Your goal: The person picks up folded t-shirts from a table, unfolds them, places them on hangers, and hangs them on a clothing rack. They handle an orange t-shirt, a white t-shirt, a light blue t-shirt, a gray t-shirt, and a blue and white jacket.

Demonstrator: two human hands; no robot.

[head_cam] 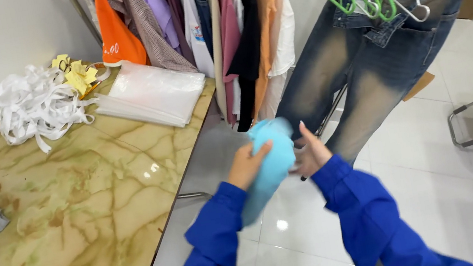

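Beside hanging jeans point(364, 62) and a marble table point(73, 222), both hands' point(248, 164) grip holds a light-blue cloth point(269, 159).

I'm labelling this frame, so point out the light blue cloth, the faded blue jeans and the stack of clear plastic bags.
light blue cloth point(269, 156): head view, middle of the bundle between both hands.
faded blue jeans point(364, 62): head view, upper thigh area.
stack of clear plastic bags point(151, 93): head view, top bag's centre.

Both arms raised forward, left hand point(246, 164) and right hand point(314, 153) close together, fingers curled
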